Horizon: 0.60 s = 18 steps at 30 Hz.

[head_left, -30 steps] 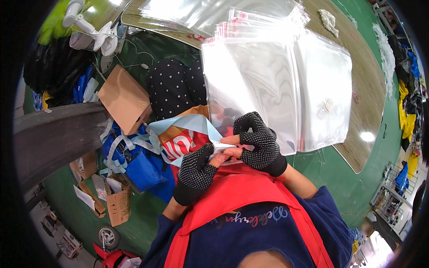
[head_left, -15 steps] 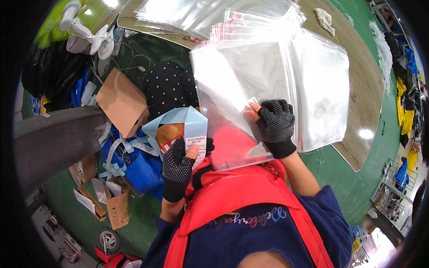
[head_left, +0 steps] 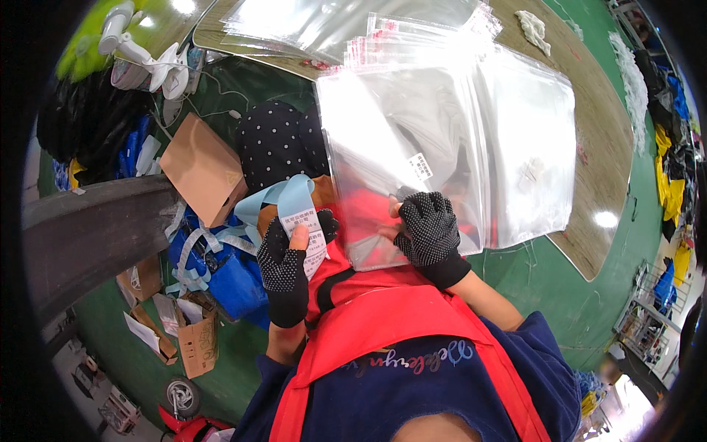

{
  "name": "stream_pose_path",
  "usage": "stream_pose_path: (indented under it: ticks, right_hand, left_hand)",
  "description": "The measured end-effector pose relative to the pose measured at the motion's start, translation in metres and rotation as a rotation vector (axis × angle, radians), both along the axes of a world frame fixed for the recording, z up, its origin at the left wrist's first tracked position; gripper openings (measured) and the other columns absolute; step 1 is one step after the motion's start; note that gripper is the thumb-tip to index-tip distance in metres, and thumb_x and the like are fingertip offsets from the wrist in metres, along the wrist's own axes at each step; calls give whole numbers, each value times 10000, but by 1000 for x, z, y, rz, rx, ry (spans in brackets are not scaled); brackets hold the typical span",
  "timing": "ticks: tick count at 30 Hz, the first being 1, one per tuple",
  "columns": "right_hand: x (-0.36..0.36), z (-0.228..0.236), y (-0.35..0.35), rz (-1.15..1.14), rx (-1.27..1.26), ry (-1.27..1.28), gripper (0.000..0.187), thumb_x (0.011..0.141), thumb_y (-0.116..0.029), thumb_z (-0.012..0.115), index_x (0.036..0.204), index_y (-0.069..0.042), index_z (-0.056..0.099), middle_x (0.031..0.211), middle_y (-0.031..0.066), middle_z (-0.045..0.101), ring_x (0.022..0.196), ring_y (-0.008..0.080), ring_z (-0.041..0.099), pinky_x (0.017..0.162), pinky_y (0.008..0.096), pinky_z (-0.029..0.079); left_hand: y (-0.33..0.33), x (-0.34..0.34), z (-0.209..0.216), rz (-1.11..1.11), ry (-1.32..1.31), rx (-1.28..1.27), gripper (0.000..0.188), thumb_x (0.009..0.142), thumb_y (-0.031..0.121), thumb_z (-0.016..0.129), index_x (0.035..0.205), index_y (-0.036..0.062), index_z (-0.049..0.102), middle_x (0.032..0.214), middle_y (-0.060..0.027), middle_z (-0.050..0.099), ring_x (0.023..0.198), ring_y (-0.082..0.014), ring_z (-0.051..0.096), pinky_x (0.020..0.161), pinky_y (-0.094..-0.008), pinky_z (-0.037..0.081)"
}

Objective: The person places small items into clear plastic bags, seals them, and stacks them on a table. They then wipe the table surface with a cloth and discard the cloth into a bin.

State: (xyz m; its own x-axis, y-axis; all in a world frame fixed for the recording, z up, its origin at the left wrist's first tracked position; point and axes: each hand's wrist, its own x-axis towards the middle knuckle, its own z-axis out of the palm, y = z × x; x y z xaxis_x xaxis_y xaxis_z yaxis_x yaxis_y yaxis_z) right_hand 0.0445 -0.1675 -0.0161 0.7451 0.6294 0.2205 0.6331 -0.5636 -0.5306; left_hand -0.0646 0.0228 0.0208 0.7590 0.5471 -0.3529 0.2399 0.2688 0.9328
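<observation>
In my left hand [head_left: 286,261], gloved in black with pale grip dots, is a strip of white printed labels [head_left: 303,234] on light-blue backing. The thumb presses on the labels, and the backing loops away above the hand. A clear plastic bag [head_left: 383,132] lies in front of me, its near end over my red apron [head_left: 412,317]. One small white label [head_left: 420,166] sits on this bag, slightly tilted. My right hand [head_left: 429,228], in a matching glove with bare fingertips, is over the bag below that label. Its thumb and forefinger are apart, with nothing visible between them.
More clear bags [head_left: 526,147] are fanned across the wooden-topped table [head_left: 600,169]. A crumpled white scrap [head_left: 533,29] lies at the far right. To my left are a cardboard box [head_left: 202,169], a blue bag [head_left: 236,280], a dark beam [head_left: 103,221] and a black polka-dotted cloth [head_left: 272,147].
My right hand has drawn back toward me and left, uncovering the label on the bag. My left hand has shifted slightly left with the strip, whose blue loop has changed shape.
</observation>
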Motion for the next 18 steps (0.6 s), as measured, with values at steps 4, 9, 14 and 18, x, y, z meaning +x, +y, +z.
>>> stream_pose_path:
  ticks: [4, 9, 14, 18]
  right_hand:
    - [3, -3, -3, -20, 84, 19, 134, 718, -174, 687, 819, -110, 626, 760, 75, 576, 723, 280, 544, 702, 401, 422]
    - [5, 12, -15, -137, 224, 386, 101, 764, -124, 671, 861, -99, 655, 782, 83, 621, 713, 257, 588, 658, 351, 462]
    - [43, 1, -110, -701, 596, 564, 115, 880, -116, 581, 921, -13, 613, 853, 32, 614, 749, 93, 542, 672, 234, 452]
    - [67, 27, -167, -999, 271, -577, 258, 930, -135, 488, 1110, 39, 549, 1075, 129, 591, 978, 215, 546, 874, 308, 418]
  left_hand:
    - [-5, 5, 9, -18, -17, -87, 302, 913, 125, 469, 1154, -56, 498, 999, -183, 632, 860, -238, 639, 773, -315, 512]
    - [-15, 13, 3, -138, -23, -82, 271, 907, 158, 518, 1100, -30, 549, 1006, -107, 627, 894, -153, 595, 797, -262, 465]
    - [-23, 23, -30, -276, 71, 90, 375, 911, 255, 525, 1116, -58, 535, 969, -179, 615, 857, -225, 584, 784, -299, 450]
    - [-23, 15, -37, -268, 111, 169, 391, 908, 255, 527, 1140, -61, 529, 992, -189, 615, 898, -252, 594, 804, -307, 454]
